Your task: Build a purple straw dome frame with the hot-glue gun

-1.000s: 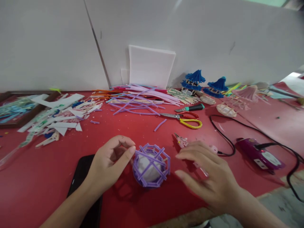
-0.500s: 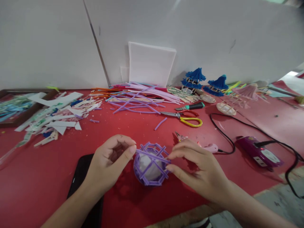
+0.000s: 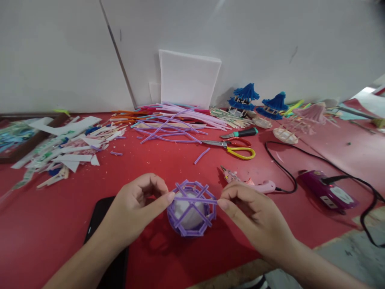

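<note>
A round lattice (image 3: 191, 233) of purple fuzzy pipe cleaners, with whitish material inside, sits on the red table in front of me. Across its top, a purple pipe cleaner strip (image 3: 197, 200) is stretched between my hands. My left hand (image 3: 141, 208) pinches the strip's left end between thumb and forefinger. At the right end, the thumb and forefinger of my right hand (image 3: 252, 212) are closed on the same strip. Beyond my right hand lies a pink glue gun (image 3: 261, 187), its metal tip pointing up and left.
Scissors (image 3: 240, 152) and a green-black utility knife (image 3: 240, 133) lie behind the lattice. Pipe cleaners (image 3: 168, 124) are heaped by the wall, paper scraps (image 3: 72, 158) at left. A black phone (image 3: 102, 216) lies under my left arm; a purple power strip (image 3: 326, 190) with cable is at right.
My right thumb and forefinger have closed on the strip's right end, which now lies straighter across the lattice top. The view has shifted slightly.
</note>
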